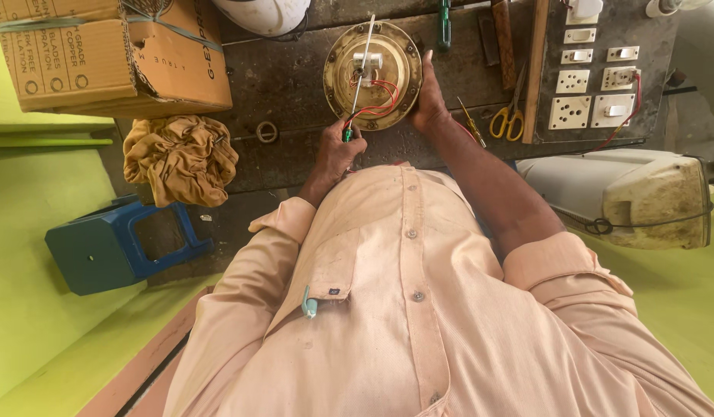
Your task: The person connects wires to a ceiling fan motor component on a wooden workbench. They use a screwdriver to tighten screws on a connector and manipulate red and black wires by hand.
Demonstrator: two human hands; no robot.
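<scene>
A round brass-coloured motor housing [338,73] with red wires lies on the dark workbench [280,77]. My left hand [334,153] grips a green-handled screwdriver [362,66]; its long shaft reaches up across the middle of the housing. My right hand [429,96] rests against the housing's right rim and holds it steady. Both forearms come out of my peach shirt sleeves.
A cardboard box [110,50] and a crumpled yellow cloth [179,158] sit at the left, above a blue stool [114,247]. Yellow-handled scissors [510,120], a small screwdriver [473,122] and a board of switches and sockets [596,77] lie at the right. Below them is a worn white appliance [627,197].
</scene>
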